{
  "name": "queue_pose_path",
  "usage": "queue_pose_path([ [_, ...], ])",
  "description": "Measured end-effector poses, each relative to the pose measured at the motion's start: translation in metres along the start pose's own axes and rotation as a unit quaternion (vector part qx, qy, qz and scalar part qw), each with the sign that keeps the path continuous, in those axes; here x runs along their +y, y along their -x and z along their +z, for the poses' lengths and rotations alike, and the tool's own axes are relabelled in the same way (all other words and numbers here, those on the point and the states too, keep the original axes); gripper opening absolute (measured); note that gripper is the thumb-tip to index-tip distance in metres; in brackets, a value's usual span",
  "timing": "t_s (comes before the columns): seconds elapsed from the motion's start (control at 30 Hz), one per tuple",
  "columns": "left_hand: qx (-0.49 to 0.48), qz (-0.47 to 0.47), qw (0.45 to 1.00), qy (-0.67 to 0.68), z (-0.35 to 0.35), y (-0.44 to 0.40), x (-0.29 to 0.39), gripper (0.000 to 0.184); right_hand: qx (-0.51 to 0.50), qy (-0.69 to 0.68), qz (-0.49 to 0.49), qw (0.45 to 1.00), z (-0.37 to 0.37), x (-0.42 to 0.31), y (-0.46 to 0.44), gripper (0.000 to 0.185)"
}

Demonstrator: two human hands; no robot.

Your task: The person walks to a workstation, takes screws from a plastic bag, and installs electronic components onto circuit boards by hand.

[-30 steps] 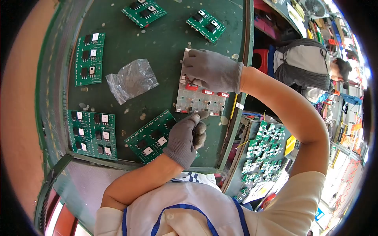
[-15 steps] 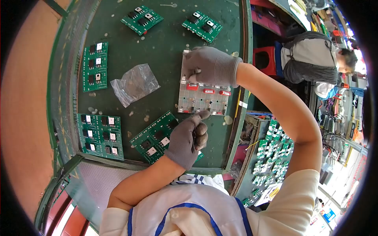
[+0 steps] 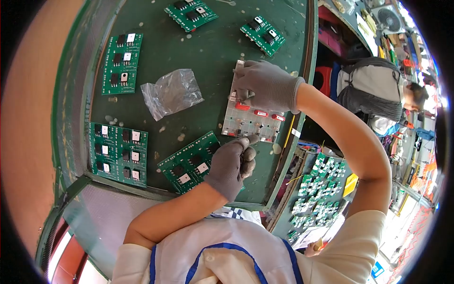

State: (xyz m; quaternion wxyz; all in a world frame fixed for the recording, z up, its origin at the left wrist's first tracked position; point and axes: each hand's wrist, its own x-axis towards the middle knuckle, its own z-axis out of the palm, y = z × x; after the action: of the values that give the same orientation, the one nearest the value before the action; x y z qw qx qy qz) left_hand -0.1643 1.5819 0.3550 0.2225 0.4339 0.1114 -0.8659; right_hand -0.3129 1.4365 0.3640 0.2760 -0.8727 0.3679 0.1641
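Note:
A pale grey panel [image 3: 246, 122] with red parts and small components lies on the green work surface. My right hand [image 3: 267, 85], in a grey glove, rests over its upper part, fingers bent down and pressed together; what they pinch is hidden. Below the panel is my left hand [image 3: 231, 165], also gloved, with its index finger along the panel's lower edge and the other fingers curled in; anything inside them is hidden. A green circuit board [image 3: 189, 163] lies tilted beside my left hand, partly under it.
A crumpled clear bag [image 3: 172, 93] lies left of the panel. Green boards with black parts lie at the left [image 3: 122, 64], lower left [image 3: 118, 154], top [image 3: 191, 14] and upper right [image 3: 263, 35]. Right of the raised table edge [image 3: 309, 42] are more boards [image 3: 319, 187] and a seated person [image 3: 371, 90].
The whole view has shifted a little as the camera moved. Both hands keep nearly the same place and pose at the panel. The bag and boards stay where they were on the surface.

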Motion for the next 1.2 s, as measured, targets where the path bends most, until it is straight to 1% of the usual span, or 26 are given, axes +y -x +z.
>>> queue_pose_path([
  [0.07, -0.002, -0.006, 1.000, 0.008, 0.001, 0.001, 0.000, 0.025, 0.064, 0.030, -0.050, 0.996, 0.003, 0.001, 0.002, 0.017],
  [0.1, 0.001, -0.010, 1.000, 0.011, 0.003, 0.002, 0.001, 0.025, 0.062, 0.033, -0.052, 0.996, 0.005, 0.002, 0.005, 0.017],
  [0.17, 0.003, -0.013, 1.000, 0.017, 0.004, 0.003, 0.002, 0.025, 0.123, 0.010, -0.076, 0.989, 0.006, 0.002, 0.011, 0.023],
  [0.2, 0.004, -0.015, 1.000, 0.008, 0.005, 0.003, 0.002, 0.025, 0.122, 0.012, -0.078, 0.989, 0.005, 0.003, 0.011, 0.023],
  [0.27, 0.008, -0.017, 1.000, -0.006, 0.005, 0.003, 0.001, 0.024, 0.144, -0.027, -0.159, 0.976, 0.003, 0.005, 0.011, 0.022],
  [0.3, 0.004, -0.013, 1.000, -0.009, 0.005, 0.003, 0.000, 0.025, 0.146, -0.028, -0.159, 0.976, 0.002, 0.006, 0.010, 0.022],
  [0.37, 0.004, -0.010, 1.000, -0.016, 0.004, 0.003, -0.002, 0.025, 0.132, 0.023, -0.215, 0.967, -0.001, 0.008, 0.009, 0.021],
  [0.4, 0.006, -0.003, 1.000, -0.025, 0.004, 0.003, -0.002, 0.026, 0.135, 0.020, -0.213, 0.967, -0.003, 0.008, 0.008, 0.021],
  [0.47, 0.008, 0.001, 0.999, -0.038, 0.004, 0.002, -0.004, 0.026, 0.078, 0.060, -0.198, 0.975, -0.007, 0.007, 0.006, 0.027],
  [0.5, 0.007, 0.007, 1.000, -0.028, 0.004, 0.001, -0.004, 0.024, 0.080, 0.059, -0.195, 0.976, -0.010, 0.006, 0.004, 0.027],
  [0.57, 0.007, 0.014, 1.000, -0.019, 0.005, 0.002, -0.005, 0.023, 0.024, 0.076, -0.187, 0.979, -0.013, 0.004, 0.000, 0.023],
  [0.63, 0.005, 0.020, 0.999, -0.026, 0.006, 0.003, -0.005, 0.027, 0.015, 0.074, -0.199, 0.977, -0.011, 0.005, -0.005, 0.022],
  [0.77, 0.018, 0.025, 0.999, -0.036, 0.006, 0.002, -0.008, 0.027, -0.004, 0.081, -0.219, 0.972, -0.007, 0.007, -0.008, 0.023],
  [0.8, -0.005, 0.025, 1.000, -0.011, 0.003, 0.001, -0.008, 0.027, 0.000, 0.078, -0.214, 0.974, -0.006, 0.006, -0.013, 0.023],
  [0.83, -0.031, 0.020, 0.999, 0.007, 0.002, 0.002, -0.009, 0.028, -0.004, 0.077, -0.233, 0.969, -0.003, 0.006, -0.020, 0.024],
  [0.87, -0.015, 0.048, 0.999, -0.010, 0.006, 0.007, -0.010, 0.029, -0.008, 0.077, -0.237, 0.969, 0.001, 0.007, -0.020, 0.026],
  [0.9, -0.053, 0.022, 0.998, 0.004, -0.005, 0.000, -0.011, 0.029, 0.008, 0.077, -0.262, 0.962, 0.004, 0.008, -0.024, 0.030],
  [0.93, -0.053, 0.037, 0.998, -0.021, -0.002, 0.004, -0.012, 0.030, -0.055, 0.112, -0.216, 0.968, -0.015, -0.008, -0.013, 0.032],
  [0.97, -0.126, 0.019, 0.992, 0.014, -0.009, 0.001, -0.009, 0.033, -0.049, 0.139, -0.192, 0.970, -0.014, -0.011, -0.015, 0.031],
  [1.0, -0.147, 0.028, 0.989, 0.001, -0.006, 0.003, -0.010, 0.033, 0.034, 0.157, -0.194, 0.968, -0.009, -0.010, -0.014, 0.029],
  [1.03, -0.211, 0.007, 0.977, 0.009, -0.009, 0.004, -0.005, 0.035, 0.085, 0.110, -0.119, 0.983, -0.016, -0.022, 0.003, 0.027],
  [1.07, -0.195, 0.028, 0.980, -0.008, -0.005, 0.008, -0.005, 0.034, 0.149, 0.025, -0.063, 0.987, -0.017, -0.030, 0.011, 0.026],
  [1.1, -0.176, 0.060, 0.982, -0.024, 0.001, 0.013, -0.004, 0.032, 0.250, -0.019, -0.059, 0.966, -0.015, -0.038, 0.029, 0.025],
  [1.13, -0.186, 0.043, 0.980, -0.048, 0.007, 0.015, -0.003, 0.032, 0.352, -0.055, -0.066, 0.932, -0.014, -0.046, 0.042, 0.024],
  [1.17, -0.239, 0.092, 0.961, -0.101, 0.013, 0.017, -0.001, 0.029, 0.431, -0.175, -0.070, 0.882, -0.007, -0.055, 0.055, 0.023],
  [1.2, -0.291, 0.141, 0.934, -0.151, 0.017, 0.020, -0.003, 0.028, 0.502, -0.289, -0.083, 0.811, 0.005, -0.064, 0.069, 0.022],
])
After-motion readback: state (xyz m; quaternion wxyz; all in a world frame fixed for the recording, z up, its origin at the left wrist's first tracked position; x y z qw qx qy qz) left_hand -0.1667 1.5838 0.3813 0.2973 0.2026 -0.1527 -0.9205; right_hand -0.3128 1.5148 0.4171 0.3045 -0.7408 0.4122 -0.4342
